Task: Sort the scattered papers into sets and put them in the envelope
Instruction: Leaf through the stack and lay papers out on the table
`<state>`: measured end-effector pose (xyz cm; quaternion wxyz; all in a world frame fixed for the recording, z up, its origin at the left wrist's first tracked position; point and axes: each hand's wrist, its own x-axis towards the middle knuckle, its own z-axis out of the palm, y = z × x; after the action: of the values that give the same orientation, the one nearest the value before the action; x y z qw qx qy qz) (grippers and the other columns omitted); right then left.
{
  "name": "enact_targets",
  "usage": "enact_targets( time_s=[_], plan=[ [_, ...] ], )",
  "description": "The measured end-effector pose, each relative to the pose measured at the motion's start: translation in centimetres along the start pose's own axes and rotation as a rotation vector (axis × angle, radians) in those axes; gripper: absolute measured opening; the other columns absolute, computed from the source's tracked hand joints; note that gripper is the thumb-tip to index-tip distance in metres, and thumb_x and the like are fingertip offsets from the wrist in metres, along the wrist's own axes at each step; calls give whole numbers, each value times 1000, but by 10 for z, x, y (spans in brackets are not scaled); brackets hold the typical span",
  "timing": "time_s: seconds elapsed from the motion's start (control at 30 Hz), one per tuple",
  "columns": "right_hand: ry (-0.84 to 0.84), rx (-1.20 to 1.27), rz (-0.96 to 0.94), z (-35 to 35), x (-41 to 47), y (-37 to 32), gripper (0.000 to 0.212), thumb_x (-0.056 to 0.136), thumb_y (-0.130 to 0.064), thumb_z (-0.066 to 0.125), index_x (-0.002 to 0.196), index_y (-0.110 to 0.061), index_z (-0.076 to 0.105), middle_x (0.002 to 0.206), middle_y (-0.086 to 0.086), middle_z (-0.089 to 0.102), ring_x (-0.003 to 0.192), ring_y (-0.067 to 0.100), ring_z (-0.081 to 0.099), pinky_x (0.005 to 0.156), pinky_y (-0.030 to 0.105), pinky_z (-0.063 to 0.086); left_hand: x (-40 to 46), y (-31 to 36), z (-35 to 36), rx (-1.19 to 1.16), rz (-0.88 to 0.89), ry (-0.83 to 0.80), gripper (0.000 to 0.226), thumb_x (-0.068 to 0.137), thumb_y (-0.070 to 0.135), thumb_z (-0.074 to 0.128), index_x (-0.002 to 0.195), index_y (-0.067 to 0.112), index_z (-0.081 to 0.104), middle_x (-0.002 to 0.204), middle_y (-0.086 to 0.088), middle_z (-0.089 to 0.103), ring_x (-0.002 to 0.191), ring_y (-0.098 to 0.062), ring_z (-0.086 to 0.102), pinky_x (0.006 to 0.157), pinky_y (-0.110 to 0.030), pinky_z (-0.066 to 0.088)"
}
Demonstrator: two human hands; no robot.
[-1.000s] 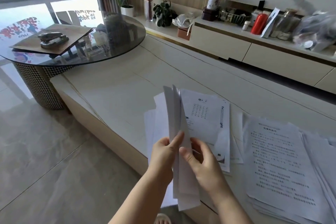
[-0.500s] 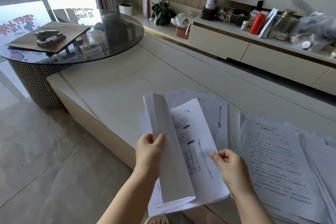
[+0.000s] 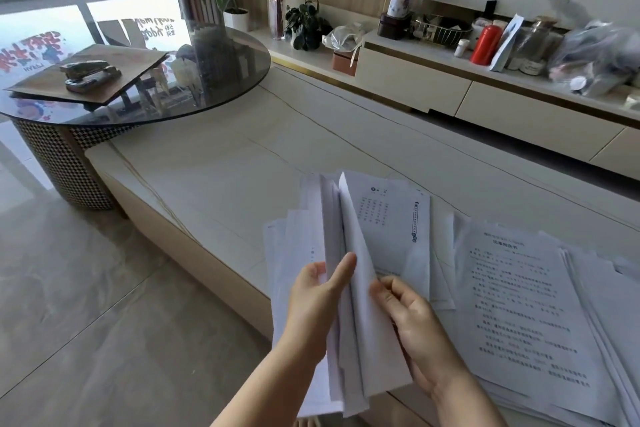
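Observation:
I hold a sheaf of white papers [image 3: 360, 340] upright over the front edge of the cream table [image 3: 214, 177]. My left hand [image 3: 317, 302] grips its left side, thumb pressed on the front sheet. My right hand [image 3: 412, 326] pinches the right sheets and folds them toward the left. Under the sheaf lies a printed sheet with a grid of characters [image 3: 391, 218]. A thick spread stack of printed pages [image 3: 526, 308] lies to the right. A brown envelope [image 3: 93, 73] rests on the round glass table.
A stapler [image 3: 88, 74] sits on the envelope on the round glass table [image 3: 207, 94] at the left. A sideboard [image 3: 450, 87] behind carries a red bottle [image 3: 485, 44], jars, plants and bags. Tiled floor lies to the left.
Half a second ago the sheaf was spread open with my right hand out at its right edge. Now my right hand has swung the sheets back left, nearly closing the sheaf.

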<state>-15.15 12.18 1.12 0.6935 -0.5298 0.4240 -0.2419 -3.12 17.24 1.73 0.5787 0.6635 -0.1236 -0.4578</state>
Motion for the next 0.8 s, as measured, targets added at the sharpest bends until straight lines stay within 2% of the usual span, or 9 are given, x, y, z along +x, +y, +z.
enact_targets(
  time_s=[0.07,0.13,0.23,0.3,0.43,0.53,0.63,0.7,0.8],
  plan=[
    [13,-4,14,-1,2,2,21,92,-25,55,88,-8,65,90,15,66,84,23,58,84,41,44,-1,0,-2,42,18,-18,35,73,37,76,94,13,61,93,0,66,85,-15,61,74,-31,47],
    [147,19,8,-6,6,4,19,95,-16,51,88,-3,63,88,14,65,85,23,56,84,37,42,2,0,-7,27,28,40,31,68,23,67,85,-1,62,78,-11,65,71,-22,60,64,-36,47],
    [399,-52,-20,-24,10,4,8,94,-8,52,94,-8,60,85,9,65,78,25,57,72,34,43,8,5,-18,-31,15,147,4,83,6,61,81,3,63,78,-18,67,69,-29,62,69,-46,54],
    [452,-91,-17,-35,9,6,14,94,-4,51,98,-16,58,86,9,67,73,25,59,69,35,46,10,9,-25,-93,-10,151,8,89,3,57,84,4,62,79,-18,67,67,-30,63,67,-42,55],
    [374,-213,9,-38,8,10,33,93,2,44,88,-21,68,96,13,68,83,26,58,77,34,45,8,12,-26,-283,-100,102,20,93,19,60,80,3,63,71,-16,67,61,-28,62,59,-34,53],
    [254,-182,19,-26,8,8,22,91,-4,54,88,-17,71,97,-1,71,98,12,61,85,23,45,7,10,-19,-365,-219,72,27,94,27,57,88,2,65,74,-16,70,62,-27,65,57,-32,53],
    [111,-138,39,-14,5,2,13,89,-24,61,91,-16,72,94,-10,72,91,-6,61,74,8,42,4,8,-12,-375,-318,27,27,93,26,59,100,0,65,89,-19,71,76,-30,67,64,-35,52],
    [29,-98,71,-12,2,-2,28,89,-35,58,90,-13,74,91,-4,75,89,4,68,81,17,49,2,7,-10,-342,-308,19,25,93,26,59,95,2,65,92,-18,70,83,-31,66,69,-37,53],
    [1,-29,96,-15,0,-4,43,86,-46,59,96,-5,71,96,10,73,92,22,69,87,35,49,4,7,-11,-287,-190,56,27,94,26,58,82,3,65,77,-14,69,71,-30,64,66,-37,55]
  ],
)
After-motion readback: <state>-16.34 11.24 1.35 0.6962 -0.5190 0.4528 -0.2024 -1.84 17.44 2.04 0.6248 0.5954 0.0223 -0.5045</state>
